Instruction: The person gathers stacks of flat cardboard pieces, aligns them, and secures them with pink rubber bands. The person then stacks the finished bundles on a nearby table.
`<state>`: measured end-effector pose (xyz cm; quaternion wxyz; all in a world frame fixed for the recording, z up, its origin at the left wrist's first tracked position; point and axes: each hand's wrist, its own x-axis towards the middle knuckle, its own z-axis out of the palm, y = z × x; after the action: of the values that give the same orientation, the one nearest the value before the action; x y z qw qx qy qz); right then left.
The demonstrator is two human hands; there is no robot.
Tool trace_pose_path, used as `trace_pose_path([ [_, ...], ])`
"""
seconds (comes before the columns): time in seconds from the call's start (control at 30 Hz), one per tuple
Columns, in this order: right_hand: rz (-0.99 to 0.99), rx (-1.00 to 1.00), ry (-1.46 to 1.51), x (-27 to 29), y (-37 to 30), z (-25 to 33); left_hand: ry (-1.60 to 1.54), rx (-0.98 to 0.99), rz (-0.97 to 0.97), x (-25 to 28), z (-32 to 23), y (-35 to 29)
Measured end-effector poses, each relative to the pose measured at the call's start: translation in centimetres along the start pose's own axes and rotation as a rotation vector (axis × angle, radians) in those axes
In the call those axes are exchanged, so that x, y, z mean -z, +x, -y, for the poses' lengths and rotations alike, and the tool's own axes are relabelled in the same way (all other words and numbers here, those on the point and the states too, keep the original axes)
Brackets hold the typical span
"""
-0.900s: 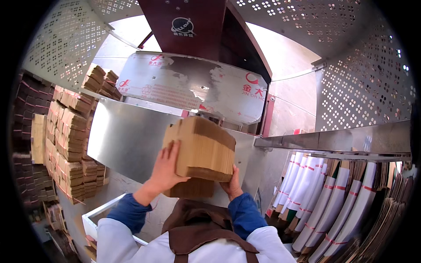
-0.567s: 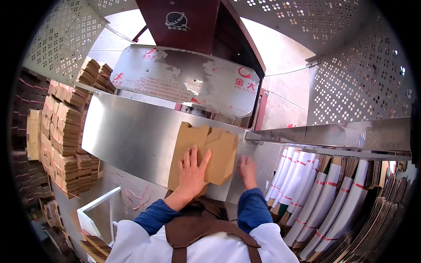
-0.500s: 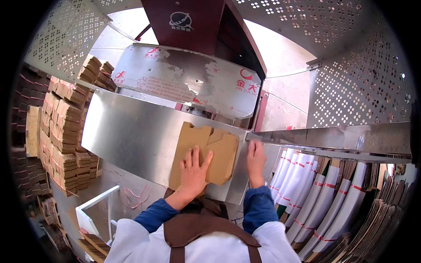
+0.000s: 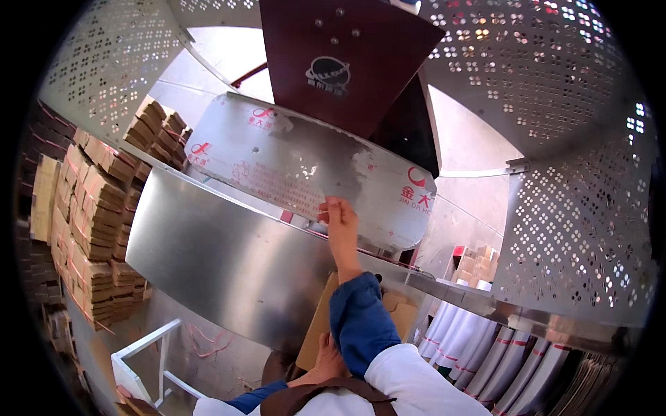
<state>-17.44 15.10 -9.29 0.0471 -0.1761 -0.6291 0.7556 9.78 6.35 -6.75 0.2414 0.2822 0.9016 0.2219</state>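
A stack of flat brown cardboard blanks (image 4: 318,326) lies at the right end of the steel table, close to my body. My left hand (image 4: 327,359) rests on it, fingers extended; my right sleeve hides part of this hand and of the stack. Reaching forward past the cardboard, my right hand (image 4: 340,213) is at the near edge of the printed metal cover (image 4: 305,163) of the machine. Its fingers are curled together; whatever they may hold is too small to make out.
The bare steel tabletop (image 4: 229,256) extends left. Behind the cover rises a dark red machine housing (image 4: 340,62), with perforated metal panels (image 4: 569,229) at both sides. Bundled cardboard stacks (image 4: 97,222) stand left, white wrapped bundles (image 4: 485,353) right, and a white metal frame (image 4: 149,347) lower left.
My right hand has moved from the table's right edge forward and left to the machine cover. The view has shifted, and my left hand and the cardboard now appear lower.
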Motion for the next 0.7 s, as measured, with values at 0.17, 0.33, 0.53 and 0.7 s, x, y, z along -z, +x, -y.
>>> trace_pose_path([
  [0.17,0.026,-0.243,0.397,2.0,1.2,1.1,0.075,-0.079,-0.018,-1.1,1.4,1.0],
  [0.33,0.004,-0.515,0.852,4.9,2.3,0.0,0.347,-0.224,-0.205,-2.8,2.6,1.6],
  [0.53,0.133,-0.503,1.093,5.8,1.8,-2.1,0.423,-0.261,-0.133,-12.5,6.5,-4.8],
  [0.7,0.220,-0.386,1.173,5.4,0.4,-0.8,0.579,-0.354,-0.127,-14.6,6.5,-4.7],
])
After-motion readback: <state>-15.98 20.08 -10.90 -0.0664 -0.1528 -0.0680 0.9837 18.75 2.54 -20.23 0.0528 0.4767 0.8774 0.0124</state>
